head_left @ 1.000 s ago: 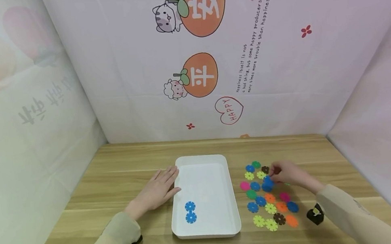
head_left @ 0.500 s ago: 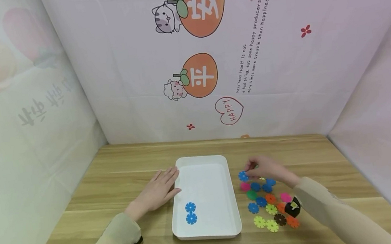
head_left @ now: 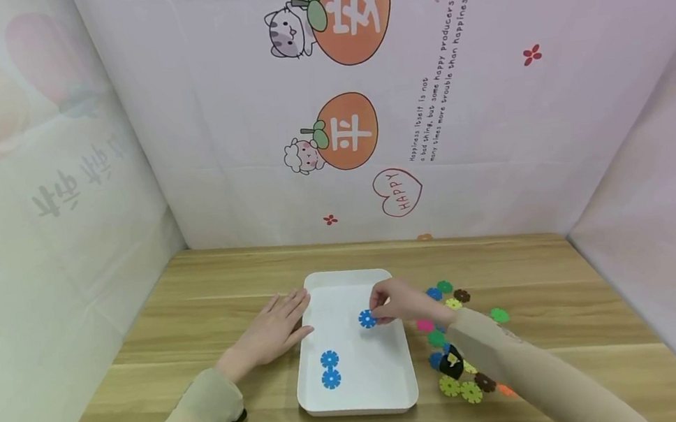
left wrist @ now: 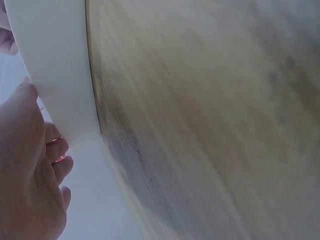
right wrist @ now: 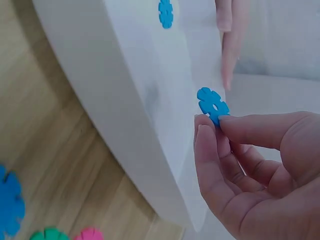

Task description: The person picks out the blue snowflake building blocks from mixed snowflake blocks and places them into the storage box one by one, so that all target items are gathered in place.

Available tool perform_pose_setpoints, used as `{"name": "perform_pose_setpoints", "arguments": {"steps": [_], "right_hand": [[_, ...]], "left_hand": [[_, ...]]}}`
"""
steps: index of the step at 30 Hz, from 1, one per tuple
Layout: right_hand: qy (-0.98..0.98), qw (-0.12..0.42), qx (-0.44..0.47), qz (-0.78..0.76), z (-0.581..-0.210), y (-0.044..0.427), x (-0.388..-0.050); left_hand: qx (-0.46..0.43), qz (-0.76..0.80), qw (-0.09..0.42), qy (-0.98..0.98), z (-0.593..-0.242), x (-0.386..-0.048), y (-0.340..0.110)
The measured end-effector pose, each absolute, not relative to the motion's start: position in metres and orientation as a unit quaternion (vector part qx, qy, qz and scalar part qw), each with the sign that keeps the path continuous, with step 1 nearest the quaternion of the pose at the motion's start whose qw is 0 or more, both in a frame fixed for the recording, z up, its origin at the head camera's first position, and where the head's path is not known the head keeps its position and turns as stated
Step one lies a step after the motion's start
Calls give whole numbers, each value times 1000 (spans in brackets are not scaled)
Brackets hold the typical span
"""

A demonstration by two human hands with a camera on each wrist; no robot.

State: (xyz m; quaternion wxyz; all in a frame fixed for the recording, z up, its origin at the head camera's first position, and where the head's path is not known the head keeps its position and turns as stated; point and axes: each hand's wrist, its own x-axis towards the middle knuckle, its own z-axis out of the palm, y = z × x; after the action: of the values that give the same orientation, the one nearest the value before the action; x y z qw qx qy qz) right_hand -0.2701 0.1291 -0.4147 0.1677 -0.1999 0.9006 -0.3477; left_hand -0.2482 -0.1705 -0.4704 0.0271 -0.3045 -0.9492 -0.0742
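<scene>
My right hand (head_left: 405, 301) pinches a blue snowflake disc (head_left: 367, 318) between thumb and fingertips, over the right part of a white tray (head_left: 368, 404). The right wrist view shows that disc (right wrist: 212, 104) tilted, with its notched edge and centre hole. Two more blue discs (head_left: 330, 368) lie inside the tray at its near left, one in front of the other. On the tray's left rim rests my left hand (head_left: 273, 331), fingers extended. In the left wrist view this hand (left wrist: 30, 165) touches the tray wall (left wrist: 55, 65).
Several loose discs in green, yellow, pink, brown, blue and orange lie right of the tray, among them a yellow disc (head_left: 471, 392) and a bright green disc (head_left: 499, 316). My right forearm hides some of them. A printed cloth wall (head_left: 468, 188) stands behind the wooden table (head_left: 232, 273).
My right hand has picked a blue disc out of the loose discs and carried it left, over the tray. The left hand and the two discs in the tray have stayed put.
</scene>
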Motion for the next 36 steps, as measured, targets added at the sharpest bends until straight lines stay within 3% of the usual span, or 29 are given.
{"name": "perform_pose_setpoints", "arguments": {"steps": [16,36], "right_hand": [[896,189,-201,-346,-436,69,-272],[899,202,-214,-325,-447,52,-271]], "left_hand": [[-291,-74,19,-954,-474,-249,-170],[-289,-65,14,-955,-474,-251,-170]]}}
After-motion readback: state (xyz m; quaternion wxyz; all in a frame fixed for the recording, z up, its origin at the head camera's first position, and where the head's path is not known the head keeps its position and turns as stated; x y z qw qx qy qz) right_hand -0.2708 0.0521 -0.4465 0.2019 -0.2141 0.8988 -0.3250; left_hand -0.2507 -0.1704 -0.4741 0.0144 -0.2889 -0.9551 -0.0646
